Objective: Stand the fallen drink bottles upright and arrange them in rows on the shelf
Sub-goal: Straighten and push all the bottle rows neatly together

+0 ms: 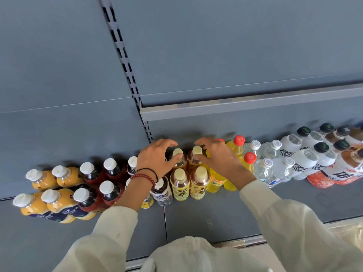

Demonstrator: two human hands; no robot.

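Note:
Drink bottles stand upright in two rows on the grey shelf point(225, 213). My left hand point(155, 160) curls round the neck of a back-row tea bottle with a pale yellow cap point(177, 153), fingers behind it and thumb in front. My right hand point(218, 156) curls the same way round the tea bottle beside it point(197, 151). Two more yellow-labelled tea bottles point(179, 183) point(200, 182) stand in front of these. No bottle in view lies on its side.
To the left stand orange juice bottles point(42, 180), dark red drinks point(110, 190) and a white-labelled bottle point(161, 190). To the right are yellow red-capped bottles point(237, 143), clear water bottles point(265, 169) and white black-capped bottles point(306, 160). An upper shelf edge point(245, 107) runs above.

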